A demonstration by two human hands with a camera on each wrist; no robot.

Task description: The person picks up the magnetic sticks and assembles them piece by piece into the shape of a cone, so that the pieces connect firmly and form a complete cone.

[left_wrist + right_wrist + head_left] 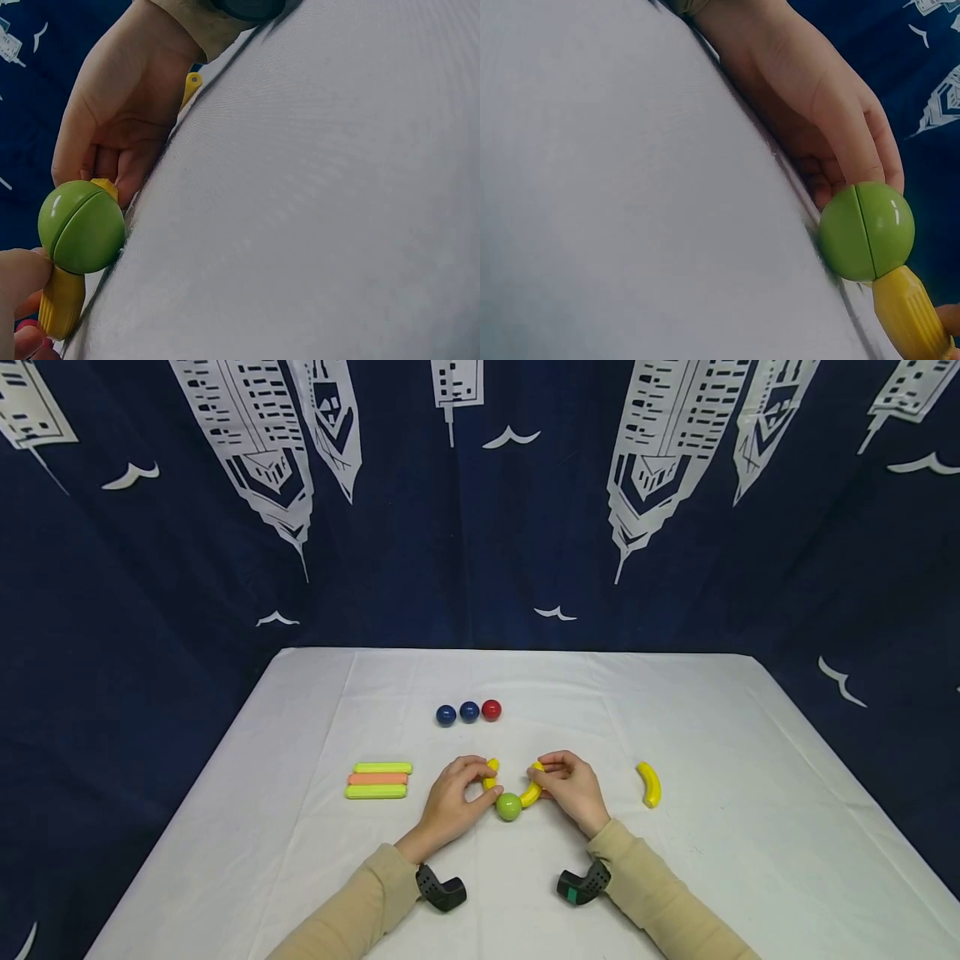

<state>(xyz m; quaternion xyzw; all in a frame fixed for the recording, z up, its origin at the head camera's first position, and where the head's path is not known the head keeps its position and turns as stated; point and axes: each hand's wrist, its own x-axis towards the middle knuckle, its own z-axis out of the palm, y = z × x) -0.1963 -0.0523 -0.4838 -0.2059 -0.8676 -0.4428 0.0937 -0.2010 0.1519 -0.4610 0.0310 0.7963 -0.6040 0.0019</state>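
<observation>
We see both forearms in tan sleeves (352, 902) reaching in from the near edge and angling toward each other, each wrist wearing a black device (441, 889), with the hands low over the white cloth (570, 693). The left hand (450, 800) turns inward with its fingers bent over the top, pinching the left banana (491, 783) between thumb and fingertips; the right hand (576, 789) mirrors it, its thumb and fingers grasping the right banana (532, 790) near its upper end. Both bananas look smooth and glossy, with lengthwise ridges that we make out in the wrist views. The green ball (508, 807), shiny and round with a thin groove around it, sits between the lower ends of the bananas, just beside the left thumb; we see the right banana meeting it. A third curved banana (649, 785) lies apart, beyond the right hand. To the left of the hands we find three round-ended sticks (377, 780), two lime and one orange between them, side by side, while two blue balls (469, 712) and a red ball (491, 710) form a row past the fingertips
</observation>
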